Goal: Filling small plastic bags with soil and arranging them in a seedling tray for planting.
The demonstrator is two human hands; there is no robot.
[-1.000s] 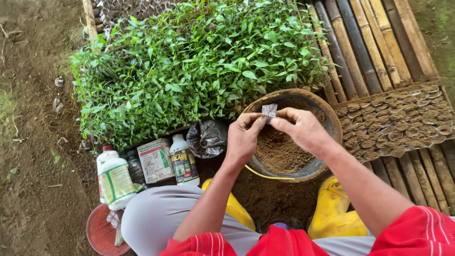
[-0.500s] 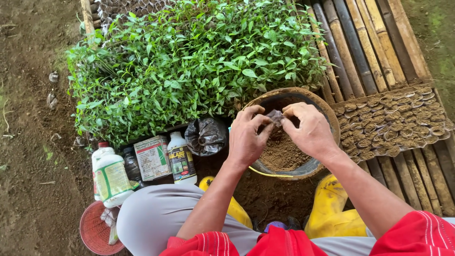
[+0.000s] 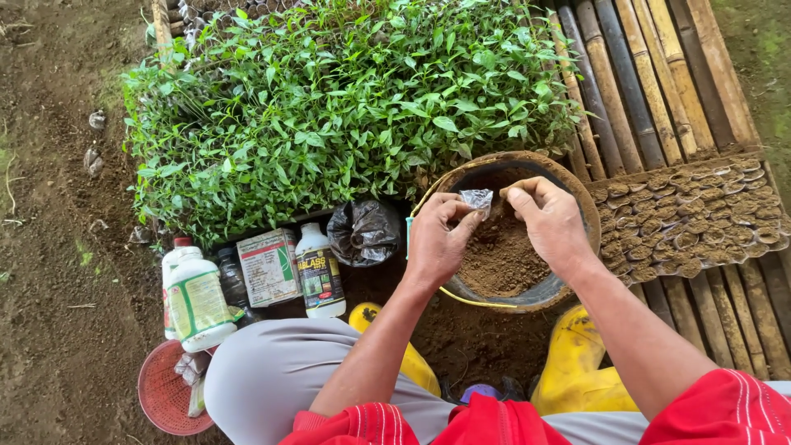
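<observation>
I'm pinching a small clear plastic seedling bag with my left hand, fingers closed on it, over the soil basin. My right hand is curling shut beside it, whether it is touching the bag I cannot tell. Next move likely calls for spreading the bag's mouth before scooping soil.

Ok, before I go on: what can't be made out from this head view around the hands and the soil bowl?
- Small plastic pouch: pinched between left hand and right hand; the fingers cover its lower part, so whether it holds soil is unclear.
- Soil bowl: near rim and right side hidden by both hands and wrists.
- Black bag: crumpled shut, contents unseen.
- Seedlings: leaves hide their pots; the top edge cuts the bed off.
</observation>
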